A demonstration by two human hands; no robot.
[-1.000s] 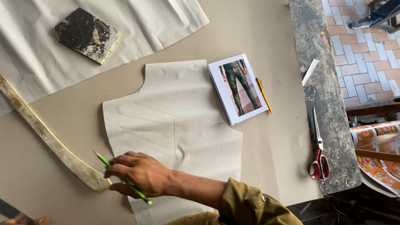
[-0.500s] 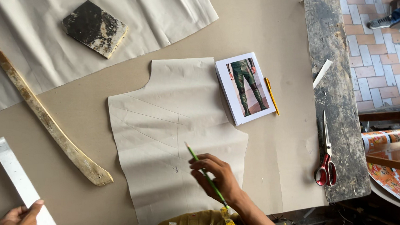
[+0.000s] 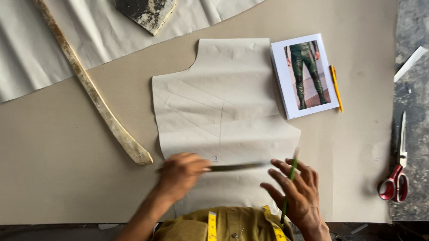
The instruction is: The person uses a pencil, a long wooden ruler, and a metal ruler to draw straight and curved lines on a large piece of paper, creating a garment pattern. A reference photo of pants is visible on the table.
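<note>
The left hand is closed on one end of a straight ruler, which lies blurred across the lower part of the paper pattern piece. The right hand hovers just beside the ruler's other end, fingers spread, with a green pencil tucked between them. The pattern lies flat on the table. Left of it rests a curved wooden ruler; right of it, a photo booklet, a yellow pencil and red-handled scissors.
</note>
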